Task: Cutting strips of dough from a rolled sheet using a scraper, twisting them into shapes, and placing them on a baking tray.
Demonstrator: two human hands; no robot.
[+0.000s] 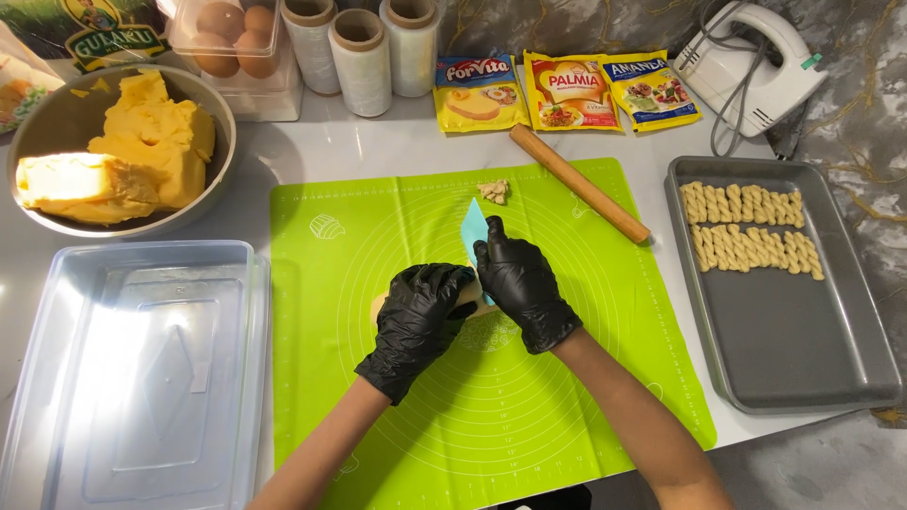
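Both my hands wear black gloves and meet at the middle of a green silicone baking mat (586, 359). My right hand (518, 283) grips a light blue plastic scraper (471, 232) that stands on edge against a pale piece of dough (380, 304). My left hand (420, 316) lies on top of that dough and hides most of it. A small heap of dough scraps (494, 191) lies near the mat's far edge.
A wooden rolling pin (578, 182) lies across the mat's far right corner. At right a grey baking tray (794, 349) holds two rows of twisted dough sticks (746, 225). At left are a clear plastic container (132, 378), a metal bowl (57, 123) of yellow dough, eggs, film rolls, three sachets and a hand mixer (746, 66).
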